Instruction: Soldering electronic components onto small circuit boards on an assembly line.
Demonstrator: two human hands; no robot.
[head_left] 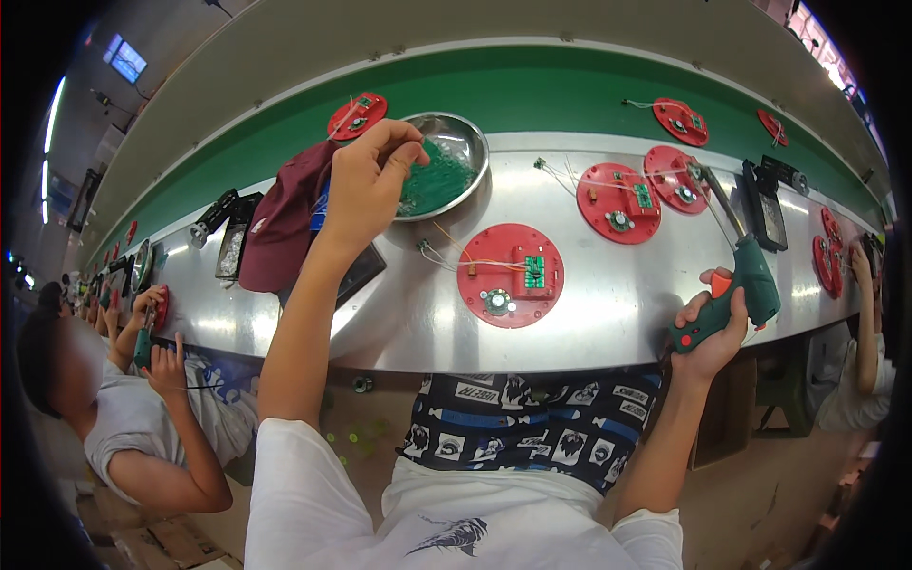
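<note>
**Reaching into the parts bowl on an assembly line**

Steel-topped and long, the desk (608, 294) runs left to right beside a green conveyor belt (570, 95), with other people seated at both ends. At the far left of the work spot stands a metal bowl (470, 142) of small green circuit boards (432, 180). The left hand (366, 185) is over its rim, fingertips pinched narrow at the boards; whether one is already gripped I cannot tell. The right hand (708, 332) is closed around a green electric screwdriver (736, 275), held at the near right edge of the desk with its bit angled up and away.

Straight ahead lies a red round plate (510, 275) that already carries a green board, a round part and loose wires, so it looks largely fitted. Three similar red plates (617, 201) lie to the far right, also populated, and more ride the belt.

Room is tight on the left: a maroon cap (280, 214) and a dark tray (361, 271) lie just beside the bowl. Bare steel is open between the near plate and the screwdriver.
</note>
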